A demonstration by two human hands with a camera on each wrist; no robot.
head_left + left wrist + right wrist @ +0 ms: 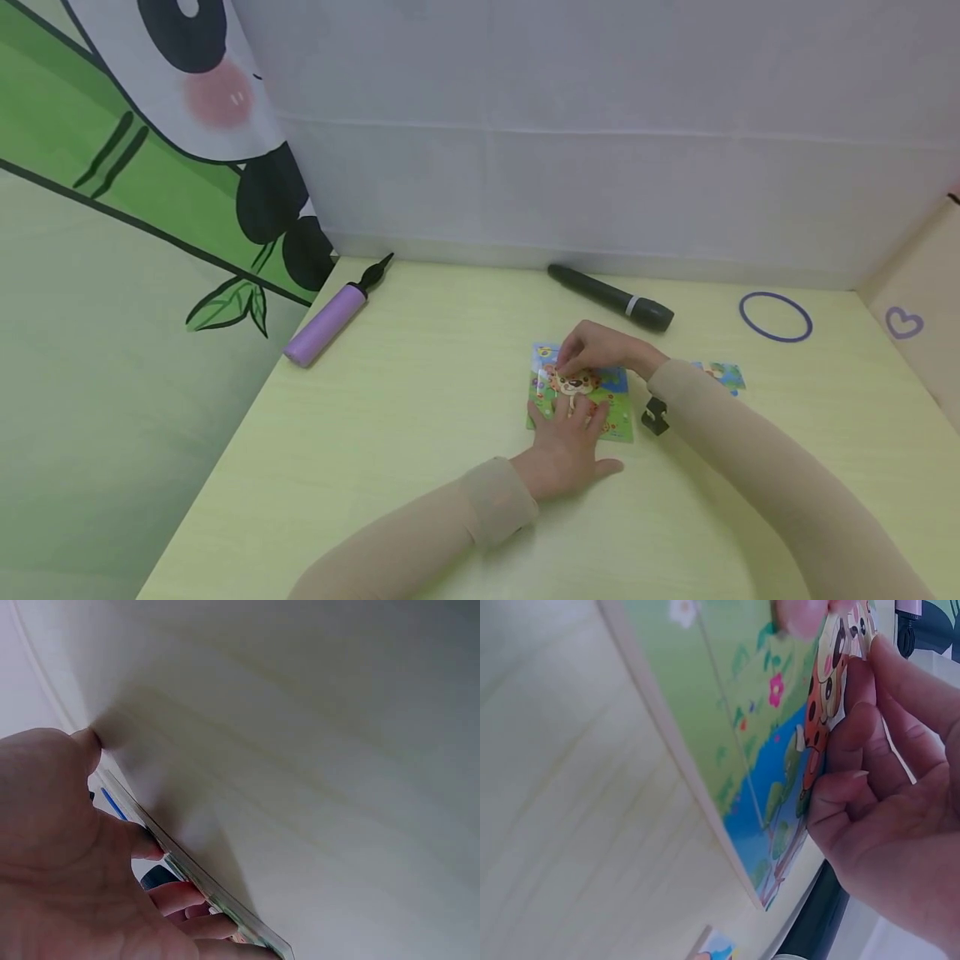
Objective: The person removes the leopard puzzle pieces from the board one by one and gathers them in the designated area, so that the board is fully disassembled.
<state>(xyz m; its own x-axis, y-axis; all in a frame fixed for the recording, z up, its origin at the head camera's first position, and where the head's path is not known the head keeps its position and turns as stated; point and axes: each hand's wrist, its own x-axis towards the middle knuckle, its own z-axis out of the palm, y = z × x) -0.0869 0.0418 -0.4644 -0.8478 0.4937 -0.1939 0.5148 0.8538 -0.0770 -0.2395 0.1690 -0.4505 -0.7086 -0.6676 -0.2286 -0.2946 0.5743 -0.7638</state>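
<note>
Two hands work on a puzzle in the middle of the frame. The right hand pinches a piece at its top, and the left hand presses flat with spread fingers on its lower edge. A black mic lies just above, and a purple pump lies to the left.

The puzzle board is a thin, flat, roughly square card lying flat on the pale yellow-green table, printed with green grass, small flowers and a blue patch. On its upper middle sits an orange spotted animal-face piece, die-cut with an uneven edge, resting against the board's picture. The right wrist view shows that piece close up: orange with dark spots and a white muzzle, one edge slightly raised off the board
</note>
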